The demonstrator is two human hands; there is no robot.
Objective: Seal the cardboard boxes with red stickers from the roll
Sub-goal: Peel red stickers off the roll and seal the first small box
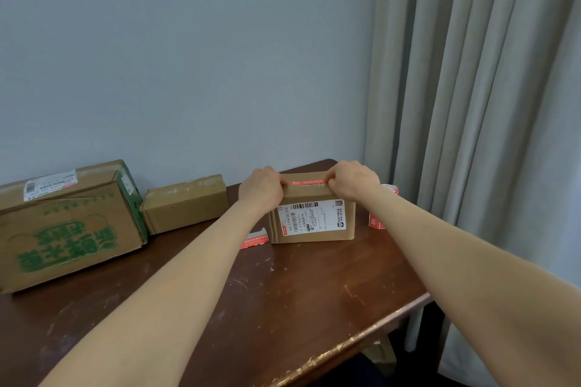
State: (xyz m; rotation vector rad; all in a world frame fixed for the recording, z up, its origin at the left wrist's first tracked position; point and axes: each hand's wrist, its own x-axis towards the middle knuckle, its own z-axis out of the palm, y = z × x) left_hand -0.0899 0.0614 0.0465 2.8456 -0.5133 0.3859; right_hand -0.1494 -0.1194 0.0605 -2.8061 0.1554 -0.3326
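A small cardboard box (312,223) with a white shipping label stands on the dark wooden table (267,302). Across its top edge lies a red sticker (306,182). My left hand (261,187) pinches the sticker's left end with curled fingers, and my right hand (352,181) pinches its right end. The red sticker roll (377,220) sits just right of the box, partly hidden behind my right forearm. A loose red strip (255,239) lies on the table to the left of the box.
A medium plain box (185,203) stands against the wall. A large box with green print (69,226) fills the table's left side. Grey curtains (478,104) hang at the right, past the table's right edge.
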